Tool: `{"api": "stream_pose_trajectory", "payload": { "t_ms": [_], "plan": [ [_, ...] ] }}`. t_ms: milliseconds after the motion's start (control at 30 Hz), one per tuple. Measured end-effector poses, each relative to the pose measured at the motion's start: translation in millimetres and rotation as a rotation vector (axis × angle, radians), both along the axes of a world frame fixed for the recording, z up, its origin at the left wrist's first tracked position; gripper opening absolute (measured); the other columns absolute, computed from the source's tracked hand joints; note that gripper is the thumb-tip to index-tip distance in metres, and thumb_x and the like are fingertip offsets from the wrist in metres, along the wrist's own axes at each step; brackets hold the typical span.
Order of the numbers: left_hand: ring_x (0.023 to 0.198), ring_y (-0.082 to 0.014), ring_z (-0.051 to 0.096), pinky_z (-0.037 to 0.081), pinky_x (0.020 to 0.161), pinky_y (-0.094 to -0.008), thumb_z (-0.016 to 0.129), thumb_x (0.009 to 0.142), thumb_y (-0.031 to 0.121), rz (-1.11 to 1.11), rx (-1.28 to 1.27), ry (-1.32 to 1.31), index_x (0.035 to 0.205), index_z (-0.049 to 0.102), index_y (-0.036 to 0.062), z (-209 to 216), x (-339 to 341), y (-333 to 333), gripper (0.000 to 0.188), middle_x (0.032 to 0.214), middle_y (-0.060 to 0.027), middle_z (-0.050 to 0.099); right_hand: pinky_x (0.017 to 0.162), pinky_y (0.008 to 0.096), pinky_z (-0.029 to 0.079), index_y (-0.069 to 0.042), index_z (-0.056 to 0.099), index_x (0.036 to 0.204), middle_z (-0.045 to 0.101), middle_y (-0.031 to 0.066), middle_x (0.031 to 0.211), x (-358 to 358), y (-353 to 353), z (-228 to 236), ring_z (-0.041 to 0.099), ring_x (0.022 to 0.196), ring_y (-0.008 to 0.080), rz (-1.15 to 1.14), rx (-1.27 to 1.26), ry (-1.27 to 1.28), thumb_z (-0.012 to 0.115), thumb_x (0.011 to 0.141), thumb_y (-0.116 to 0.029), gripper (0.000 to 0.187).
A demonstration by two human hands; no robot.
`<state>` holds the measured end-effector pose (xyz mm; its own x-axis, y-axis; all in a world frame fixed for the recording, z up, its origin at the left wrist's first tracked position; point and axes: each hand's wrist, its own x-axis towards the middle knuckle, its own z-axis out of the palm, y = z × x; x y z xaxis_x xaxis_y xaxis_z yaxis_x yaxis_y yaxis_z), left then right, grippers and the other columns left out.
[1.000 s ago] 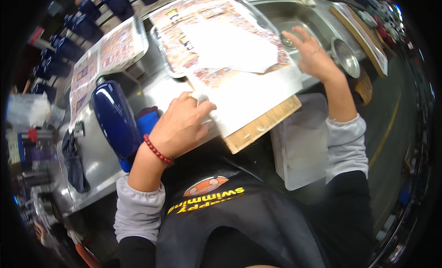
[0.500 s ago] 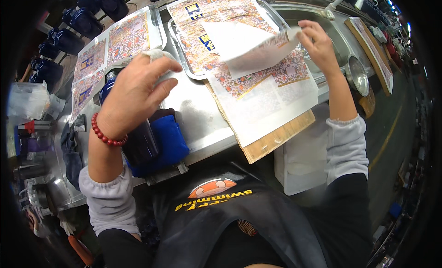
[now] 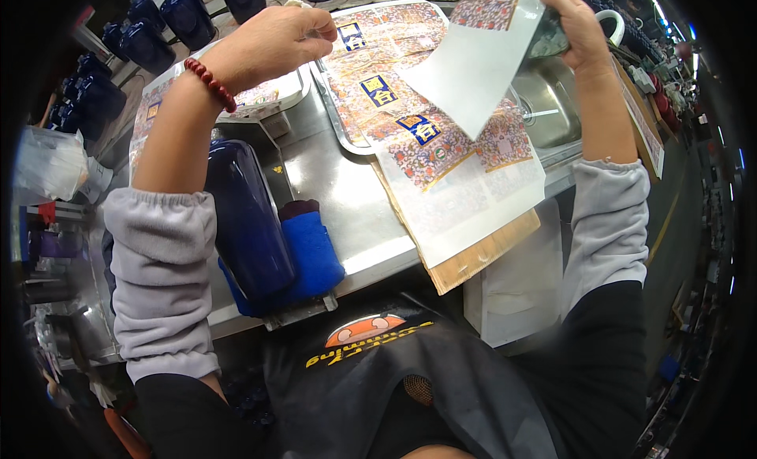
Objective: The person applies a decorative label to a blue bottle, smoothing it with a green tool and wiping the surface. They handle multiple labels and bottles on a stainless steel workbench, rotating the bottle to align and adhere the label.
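Paper sheet (image 3: 457,72) held up at one edge by the right hand (image 3: 582,29)

In the head view, the paper is gripped at its upper right edge between the thumb and fingers of the right hand, and from there it is hung down and to the left. A white side and a patterned part are both shown. The visible part is slanted from the right fingertips to a lower corner over the printed sheets (image 3: 441,151); whether these are touched by that corner cannot be told. The true long axis cannot be judged, since the paper is bent.

The left hand (image 3: 272,49) is placed to the left of the paper and apart from it, so the right hand is clearly the nearer. The left fingers are bent toward the thumb; whether anything is grasped cannot be told, though a pale thing (image 3: 296,3) is seen just behind them.

The printed sheets are spread over a metal tray (image 3: 337,120) and a wooden board (image 3: 485,250), the board being set nearer the person. A blue jar (image 3: 248,222) is laid against a blue cloth (image 3: 319,242).
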<state>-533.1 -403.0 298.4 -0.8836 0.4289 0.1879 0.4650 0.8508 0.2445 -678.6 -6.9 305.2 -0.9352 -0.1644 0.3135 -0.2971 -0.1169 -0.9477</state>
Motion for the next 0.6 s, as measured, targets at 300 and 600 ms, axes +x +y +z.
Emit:
{"api": "stream_pose_trajectory", "payload": {
  "t_ms": [300, 600],
  "plan": [
    [0.093, -0.0374, 0.068, 0.056, 0.083, -0.0459, 0.066, 0.086, 0.015, -0.036, -0.169, 0.105, 0.094, 0.067, 0.0018, -14.2, 65.9, 34.6, 0.015, 0.092, -0.0202, 0.067, 0.073, 0.0332, 0.061, 0.003, 0.07, 0.101, 0.074, 0.0093, 0.09, 15.6, 15.5, 71.4, 0.072, 0.079, 0.0169, 0.175, -0.059, 0.006, 0.065, 0.09, -0.008, 0.016],
    [0.103, -0.0351, 0.067, 0.052, 0.092, -0.0396, 0.066, 0.093, 0.028, 0.179, 0.125, -0.013, 0.123, 0.063, -0.0006, 19.6, 28.1, 9.3, 0.041, 0.107, -0.0227, 0.07, 0.082, 0.0371, 0.061, 0.003, 0.071, 0.104, 0.075, 0.0117, 0.094, 25.7, -6.7, 69.5, 0.073, 0.086, 0.0195, 0.269, -0.154, -0.088, 0.063, 0.091, -0.01, 0.02]
  ]
}}
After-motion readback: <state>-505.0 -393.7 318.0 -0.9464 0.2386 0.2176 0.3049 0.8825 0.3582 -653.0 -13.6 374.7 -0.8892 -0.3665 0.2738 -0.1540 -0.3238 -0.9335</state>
